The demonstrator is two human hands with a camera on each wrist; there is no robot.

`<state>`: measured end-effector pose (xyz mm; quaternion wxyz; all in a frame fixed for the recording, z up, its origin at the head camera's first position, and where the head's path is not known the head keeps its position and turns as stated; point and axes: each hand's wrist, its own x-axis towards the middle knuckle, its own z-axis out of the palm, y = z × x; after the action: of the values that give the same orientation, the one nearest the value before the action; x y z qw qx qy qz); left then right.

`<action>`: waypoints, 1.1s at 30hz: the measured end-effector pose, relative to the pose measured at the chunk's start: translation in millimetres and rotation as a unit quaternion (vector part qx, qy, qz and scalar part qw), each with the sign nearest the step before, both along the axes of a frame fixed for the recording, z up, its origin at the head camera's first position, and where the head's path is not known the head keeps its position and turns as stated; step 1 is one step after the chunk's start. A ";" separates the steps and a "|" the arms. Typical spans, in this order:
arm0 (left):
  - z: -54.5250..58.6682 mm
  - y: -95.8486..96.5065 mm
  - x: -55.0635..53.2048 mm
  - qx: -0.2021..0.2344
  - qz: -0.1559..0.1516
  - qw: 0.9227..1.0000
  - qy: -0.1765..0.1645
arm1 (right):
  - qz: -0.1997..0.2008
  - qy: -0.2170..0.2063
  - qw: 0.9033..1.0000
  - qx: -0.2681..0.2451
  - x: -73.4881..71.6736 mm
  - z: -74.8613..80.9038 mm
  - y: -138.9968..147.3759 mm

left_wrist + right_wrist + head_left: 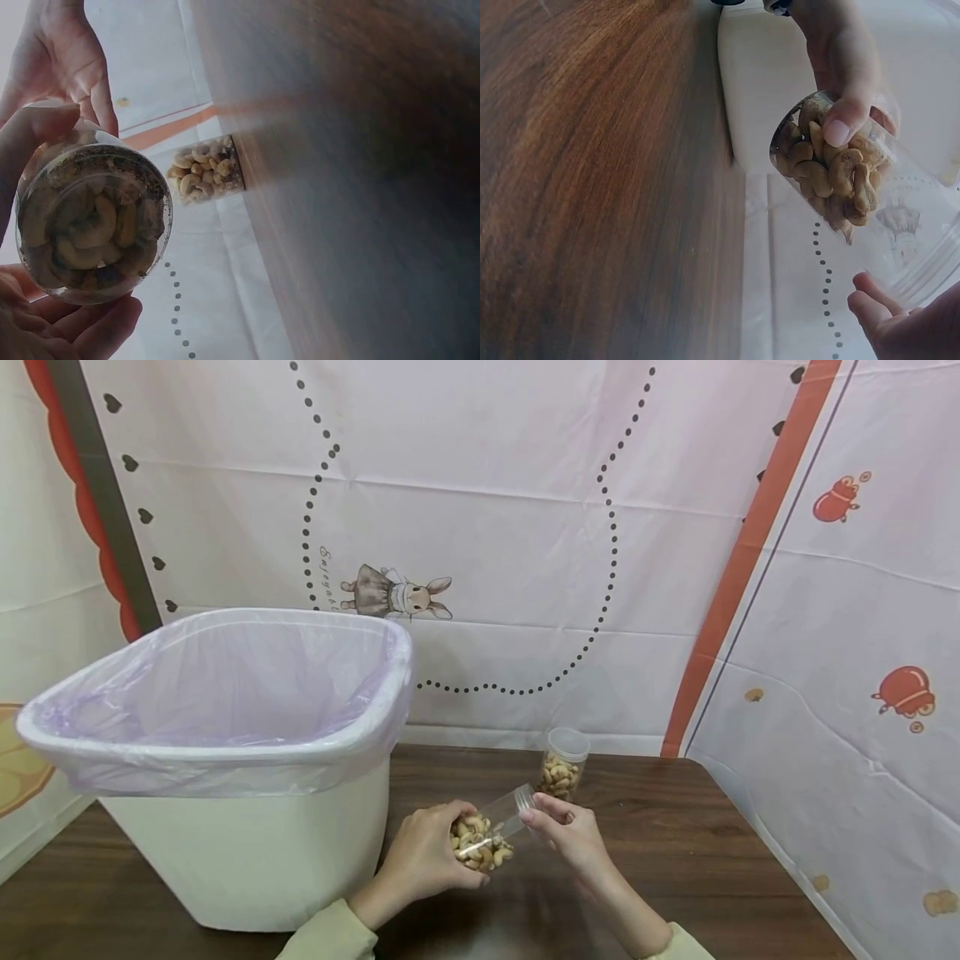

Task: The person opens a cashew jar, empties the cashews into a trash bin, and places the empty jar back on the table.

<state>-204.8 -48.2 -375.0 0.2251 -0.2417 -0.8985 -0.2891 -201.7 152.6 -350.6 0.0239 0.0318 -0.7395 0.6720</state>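
My left hand (423,852) grips a clear plastic jar (497,812) around its lower end, holding it tilted above the table. Cashews (829,169) fill that lower part, and the upper part is see-through. At the raised end sits a clear ribbed lid (523,797), which my right hand (576,845) holds with thumb and fingers. From the left wrist, the jar's round base (94,225) faces the camera, with cashews pressed against it. Behind the hands, a second jar (566,764) of cashews stands upright with its lid on.
A large white bin (247,852) with a pale purple liner (360,739) stands left of the hands. Dark wood-grain table (697,860) lies beneath everything. A printed cloth (480,543) hangs along the table's back edge, and another patterned sheet (847,693) hangs on the right.
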 end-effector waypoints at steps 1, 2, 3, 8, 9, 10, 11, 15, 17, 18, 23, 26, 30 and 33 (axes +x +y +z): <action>0.0 -0.1 0.0 -0.001 0.001 1.000 0.003 | -0.001 -0.002 1.000 -0.001 -0.1 0.2 0.1; 0.1 -0.3 0.0 -0.002 0.002 1.000 0.005 | -0.001 0.000 1.000 0.000 -0.1 0.2 0.1; 0.3 -0.5 -0.1 -0.002 0.003 1.000 0.008 | -0.001 -0.001 1.000 -0.001 -0.1 0.3 0.0; 0.2 -1.6 -0.5 -0.008 0.007 1.000 0.009 | -0.004 0.000 1.000 -0.009 1.3 -0.3 -1.2; 0.1 -1.8 -0.5 -0.009 0.007 1.000 0.007 | -0.006 -0.002 1.000 -0.012 1.6 -0.6 -1.5; 0.0 -1.9 -0.4 -0.011 0.007 1.000 0.006 | -0.008 -0.002 1.000 -0.013 2.0 -0.9 -1.8; 0.1 -2.2 -0.3 -0.013 0.006 1.000 0.005 | -0.010 -0.003 1.000 -0.016 2.3 -1.2 -2.0; 1.1 -3.1 -0.1 -0.019 0.004 1.000 0.003 | -0.014 -0.002 1.000 -0.024 2.6 -3.4 -2.2; 1.5 -3.6 -0.2 -0.020 0.002 1.000 0.002 | -0.013 0.000 1.000 -0.027 2.8 -3.9 -2.4; 1.6 -3.8 -0.2 -0.020 0.001 1.000 0.001 | -0.012 0.001 1.000 -0.029 2.9 -4.1 -2.5; 1.2 -4.5 -0.6 -0.019 -0.004 1.000 -0.009 | -0.007 0.001 0.999 -0.045 3.6 -4.6 -2.8; 0.9 -4.5 -0.8 -0.021 -0.006 1.000 -0.013 | -0.006 0.000 0.999 -0.051 4.2 -5.5 -2.6; 0.5 -4.6 -0.4 -0.022 -0.006 1.000 -0.019 | -0.005 0.000 0.999 -0.052 4.3 -6.9 -2.9; 0.1 -5.2 -0.2 -0.011 -0.018 0.999 -0.039 | 0.000 0.005 0.998 -0.055 5.6 -6.0 -2.7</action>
<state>-205.0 -53.4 -374.9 0.1823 -0.2491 -0.9051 -0.2925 -196.1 149.9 -356.5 0.0298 0.0339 -0.7011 0.7116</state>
